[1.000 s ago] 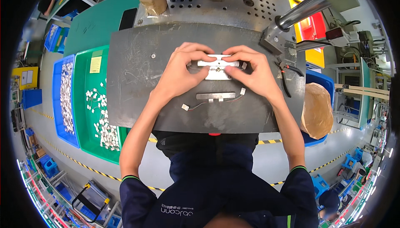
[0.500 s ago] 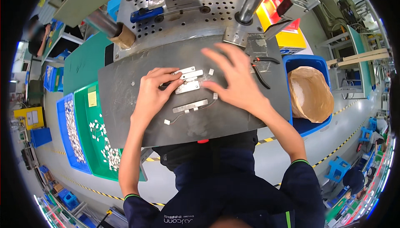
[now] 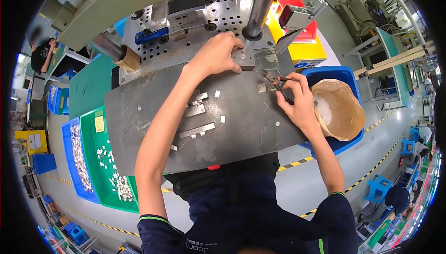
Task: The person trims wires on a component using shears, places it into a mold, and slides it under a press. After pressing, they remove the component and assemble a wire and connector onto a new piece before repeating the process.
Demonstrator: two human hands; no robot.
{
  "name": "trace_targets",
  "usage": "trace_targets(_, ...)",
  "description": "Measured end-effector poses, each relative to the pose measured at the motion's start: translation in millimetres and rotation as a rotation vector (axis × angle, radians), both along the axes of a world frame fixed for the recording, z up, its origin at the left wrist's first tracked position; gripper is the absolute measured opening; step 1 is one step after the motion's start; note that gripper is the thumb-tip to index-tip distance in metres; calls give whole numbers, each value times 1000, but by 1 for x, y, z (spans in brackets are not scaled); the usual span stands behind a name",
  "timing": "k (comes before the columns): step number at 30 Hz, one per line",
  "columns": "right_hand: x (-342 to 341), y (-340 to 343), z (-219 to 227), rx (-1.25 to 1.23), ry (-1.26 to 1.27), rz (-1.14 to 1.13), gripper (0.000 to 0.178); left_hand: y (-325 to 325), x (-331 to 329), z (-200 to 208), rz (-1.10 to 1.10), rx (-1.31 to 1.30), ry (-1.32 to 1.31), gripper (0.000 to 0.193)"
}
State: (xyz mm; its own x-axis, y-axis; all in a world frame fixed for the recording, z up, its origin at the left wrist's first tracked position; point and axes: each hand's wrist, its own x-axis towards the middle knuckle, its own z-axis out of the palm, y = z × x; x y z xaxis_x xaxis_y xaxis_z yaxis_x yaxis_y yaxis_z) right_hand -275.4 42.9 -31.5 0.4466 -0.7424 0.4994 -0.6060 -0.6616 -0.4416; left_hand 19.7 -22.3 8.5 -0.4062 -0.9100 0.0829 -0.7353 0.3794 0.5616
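Note:
My left hand [image 3: 217, 55] reaches across the metal worktop, its thumb and fingers curled round the near-left end of a small steel block [image 3: 245, 60]. My right hand [image 3: 299, 100] is closed around the black-and-orange handles of a pair of cutting pliers [image 3: 277, 81], whose jaws point to the far left. Below my left forearm lies a slotted metal fixture [image 3: 197, 110], partly hidden by that arm. Nearer to me rests a metal bar [image 3: 197, 130] with a thin cable and small white connectors along it. Another white connector [image 3: 217, 94] lies beside the fixture.
The press bed with holes [image 3: 223, 15] and its steel columns [image 3: 260, 12] rise behind the worktop [image 3: 251, 128]. To the left stand a green bin [image 3: 100, 170] and a blue bin [image 3: 88, 198] of small white parts; to the right, a blue crate [image 3: 355, 84] holds a paper bag [image 3: 348, 114].
My left hand has left the fixture and moved far right to the steel block. My right hand has moved right and taken hold of the pliers. The view has shifted slightly.

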Motion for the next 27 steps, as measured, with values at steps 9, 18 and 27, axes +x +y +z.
trace_targets(9, 12, -14, 17, 92, 57, 257, 28, 55, -22, -3, 29, -126, -31, 55)
trace_targets(18, 23, -11, 13, 150, 269, 200, 30, 61, -24, -2, 29, -101, -65, 54)
trace_targets(27, -112, 13, -27, 211, -395, -399, 29, 70, -25, -4, 60, -109, -80, 59)
